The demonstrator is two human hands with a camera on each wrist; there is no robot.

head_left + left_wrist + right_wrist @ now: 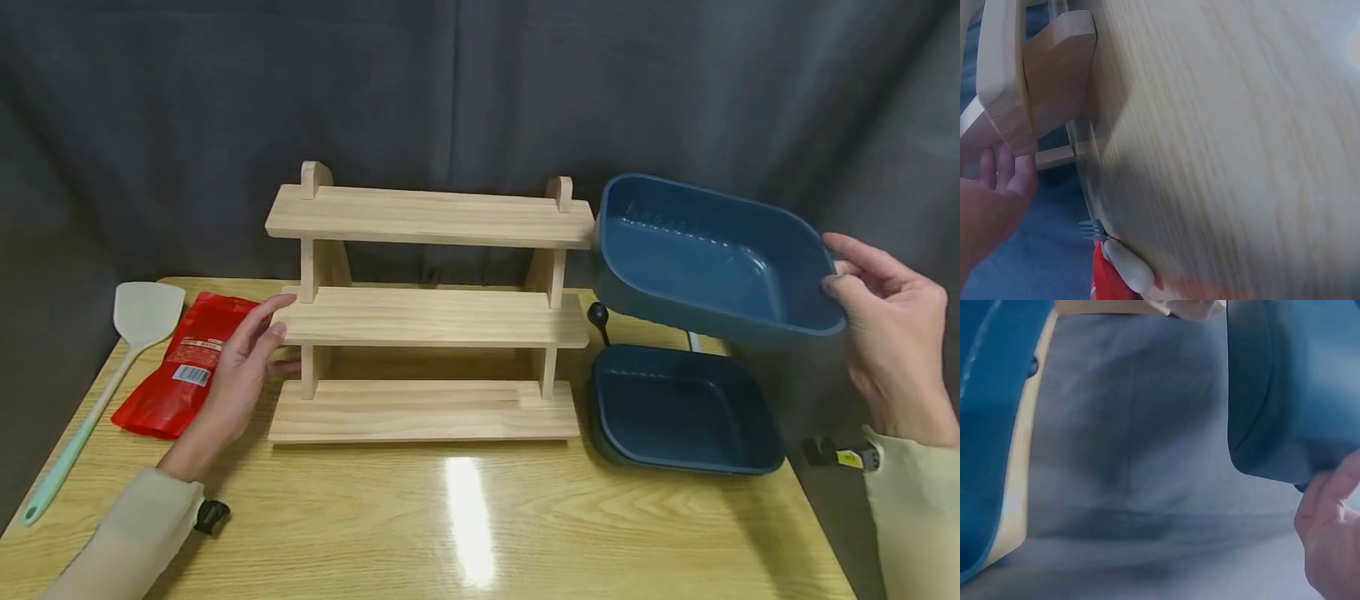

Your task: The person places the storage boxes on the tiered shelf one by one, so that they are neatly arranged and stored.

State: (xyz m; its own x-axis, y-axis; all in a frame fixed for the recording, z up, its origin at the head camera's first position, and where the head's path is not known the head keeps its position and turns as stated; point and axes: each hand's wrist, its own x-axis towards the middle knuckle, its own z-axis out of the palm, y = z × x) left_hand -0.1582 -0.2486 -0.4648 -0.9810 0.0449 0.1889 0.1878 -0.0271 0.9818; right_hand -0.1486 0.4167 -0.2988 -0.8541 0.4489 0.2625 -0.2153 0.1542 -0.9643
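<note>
A three-tier wooden display shelf (pixel 427 318) stands on the table. My left hand (pixel 243 358) holds the left end of its middle board, thumb at the edge and fingers around it; the fingers (pixel 1007 170) also show against the wood in the left wrist view. My right hand (pixel 892 317) pinches the right rim of a blue plastic bin (pixel 660 307), tilted and raised off the table beside the shelf. Beneath it, a second dark blue bin (pixel 686 467) sits on the table. The right wrist view shows my fingers (pixel 1329 494) at the raised bin's corner.
A red packet (pixel 176 354) and a white spatula with a green handle (pixel 112 392) lie at the left. A fork (pixel 1092 230) and a white rounded object (pixel 1129 267) show near the packet. A black round-ended utensil (pixel 597 315) is behind the lower bin. Dark curtain (pixel 450 100) hangs behind.
</note>
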